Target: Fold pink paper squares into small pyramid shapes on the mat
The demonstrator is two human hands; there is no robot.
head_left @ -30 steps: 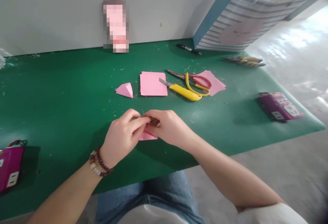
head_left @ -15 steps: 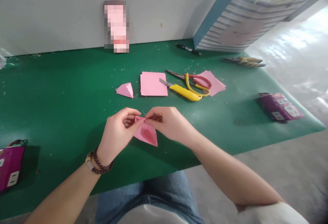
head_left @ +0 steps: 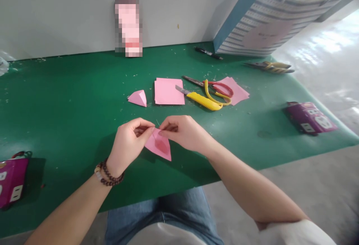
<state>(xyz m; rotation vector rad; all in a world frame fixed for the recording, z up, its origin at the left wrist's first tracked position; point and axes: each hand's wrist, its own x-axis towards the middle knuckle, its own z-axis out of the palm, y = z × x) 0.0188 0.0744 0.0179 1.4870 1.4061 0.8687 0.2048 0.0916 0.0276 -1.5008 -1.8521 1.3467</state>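
Between my two hands is a piece of pink paper (head_left: 159,144), partly folded, with one pointed corner hanging down toward me. My left hand (head_left: 133,136), below a beaded bracelet on the wrist, pinches its upper left edge between thumb and fingers. My right hand (head_left: 182,132) pinches the top edge close beside it; the fingertips nearly meet. A folded pink paper piece (head_left: 138,98) lies just beyond my left hand. Farther right is a stack of square pink paper (head_left: 168,91), with the blade of a yellow utility knife (head_left: 204,101) resting on it.
Scissors (head_left: 215,88) with red and yellow handles lie by the knife, partly over more pink sheets (head_left: 235,91). Behind are a pen (head_left: 208,53), pliers (head_left: 270,67) and a striped paper bag (head_left: 260,24). Purple boxes (head_left: 311,118) sit at both sides of the green table (head_left: 78,99).
The upper edge of the pink paper has shifted under my fingers, and its flap now looks flatter. Both hands keep their pinch. The view has moved slightly.
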